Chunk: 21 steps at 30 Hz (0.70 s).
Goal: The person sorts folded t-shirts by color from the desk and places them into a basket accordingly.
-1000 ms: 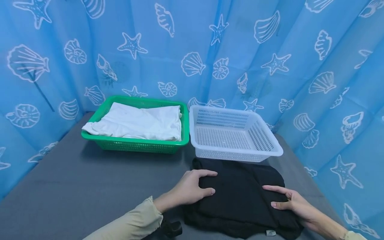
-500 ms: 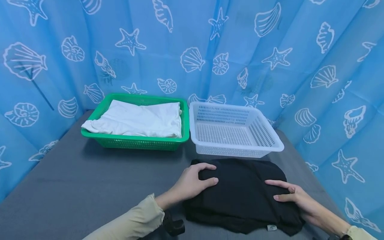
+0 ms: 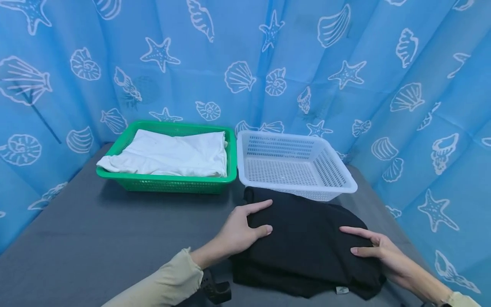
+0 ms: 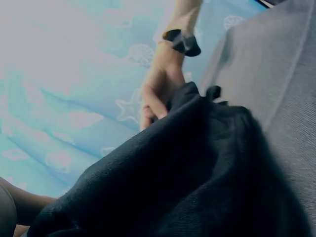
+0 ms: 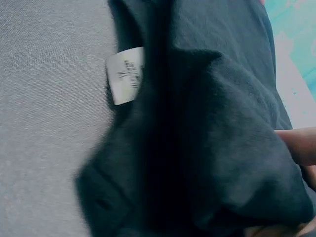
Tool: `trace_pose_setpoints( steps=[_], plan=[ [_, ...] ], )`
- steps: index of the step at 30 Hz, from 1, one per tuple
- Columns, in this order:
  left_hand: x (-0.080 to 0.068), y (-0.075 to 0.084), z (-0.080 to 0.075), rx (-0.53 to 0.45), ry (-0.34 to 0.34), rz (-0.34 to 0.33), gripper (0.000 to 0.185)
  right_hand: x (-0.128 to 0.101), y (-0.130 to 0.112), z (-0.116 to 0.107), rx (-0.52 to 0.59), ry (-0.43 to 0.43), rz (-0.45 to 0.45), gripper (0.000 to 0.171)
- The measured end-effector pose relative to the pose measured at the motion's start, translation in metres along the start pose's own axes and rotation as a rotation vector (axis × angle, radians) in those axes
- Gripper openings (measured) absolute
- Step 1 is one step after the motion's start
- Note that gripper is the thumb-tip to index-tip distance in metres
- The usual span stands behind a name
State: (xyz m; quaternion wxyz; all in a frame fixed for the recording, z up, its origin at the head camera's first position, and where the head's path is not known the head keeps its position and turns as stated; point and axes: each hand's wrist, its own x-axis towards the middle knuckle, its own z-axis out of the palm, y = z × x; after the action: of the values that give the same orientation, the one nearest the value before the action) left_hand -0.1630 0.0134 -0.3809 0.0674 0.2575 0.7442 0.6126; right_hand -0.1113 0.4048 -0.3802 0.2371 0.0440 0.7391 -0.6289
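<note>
Head view, looking down at our work: we grip a folded black garment (image 3: 307,247) at both ends on the grey bench (image 3: 96,238), its far edge tucked under the front rim of the white basket (image 3: 295,166). Our left hand (image 3: 239,230) clasps the cloth's left end, thumb over the top and fingers curled onto the upper fold; our right hand (image 3: 374,251) holds the right end with thumb and fingers pinching the edge. Beside the white basket, touching it on the left, stands a green basket (image 3: 165,181) with a folded white garment (image 3: 168,153) inside. A small white care label (image 5: 126,74) pokes out of the black fabric at its near edge, seen close in the right wrist view, while the left wrist view shows the dark bundle bunched up in front of the right hand. A blue curtain (image 3: 245,64) printed with shells and starfish encloses the bench. We judge the folding done and the carrying step in hand: the next move calls for lifting the bundle level, both ends together, so the folds hold, and clearing the white basket's rim.
</note>
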Motion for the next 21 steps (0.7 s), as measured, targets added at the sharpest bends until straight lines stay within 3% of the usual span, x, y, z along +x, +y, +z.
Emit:
trace_pose_setpoints(
  steps=[5,10,14,21],
  plan=[
    [-0.002,0.009,-0.004,-0.059,0.002,0.04,0.057,-0.008,-0.014,-0.002,-0.091,0.041,-0.069,0.046],
    [-0.005,0.02,-0.005,-0.125,-0.058,0.136,0.057,-0.019,-0.026,-0.006,-0.111,0.059,-0.148,0.049],
    [-0.007,0.028,-0.009,-0.138,-0.074,0.19,0.057,-0.023,-0.03,-0.005,-0.149,0.095,-0.15,0.049],
    [-0.008,0.026,-0.021,-0.098,-0.083,0.159,0.057,-0.011,-0.024,0.009,-0.236,0.09,-0.135,0.051]
  ],
)
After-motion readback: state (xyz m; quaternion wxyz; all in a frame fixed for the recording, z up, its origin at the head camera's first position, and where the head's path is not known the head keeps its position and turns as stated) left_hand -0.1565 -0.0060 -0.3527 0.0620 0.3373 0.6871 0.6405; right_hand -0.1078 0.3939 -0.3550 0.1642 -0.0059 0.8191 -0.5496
